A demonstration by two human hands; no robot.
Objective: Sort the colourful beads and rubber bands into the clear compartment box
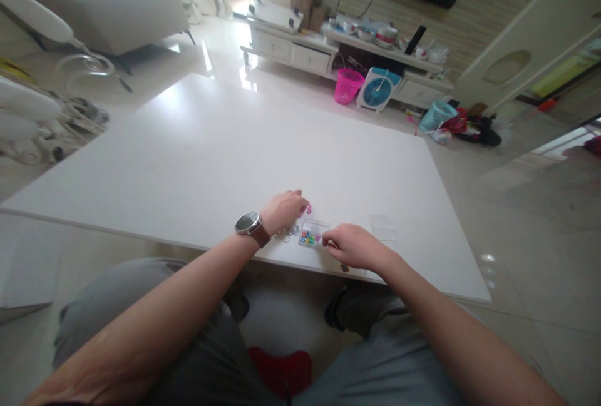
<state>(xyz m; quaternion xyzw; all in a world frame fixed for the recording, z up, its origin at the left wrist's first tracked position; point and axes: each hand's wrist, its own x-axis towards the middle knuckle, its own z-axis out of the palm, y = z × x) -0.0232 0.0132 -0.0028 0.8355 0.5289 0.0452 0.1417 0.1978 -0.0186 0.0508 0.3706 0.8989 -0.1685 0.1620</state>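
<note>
My left hand, with a watch on its wrist, rests on the white table. Its fingers are bent together beside small pink pieces, and its fingertips are partly hidden. Several metal rings lie just below that hand. To their right sits a small clear plastic box holding tiny multicoloured pieces. My right hand is at the box's right edge, thumb and forefinger curled into a pinch. Whatever it holds is too small to make out. A small dark item lies under the right hand.
A clear flat lid-like sheet lies right of my right hand on the white table. The table's front edge runs just before my knees. Beyond are a pink basket, a blue-and-white fan and a low cabinet.
</note>
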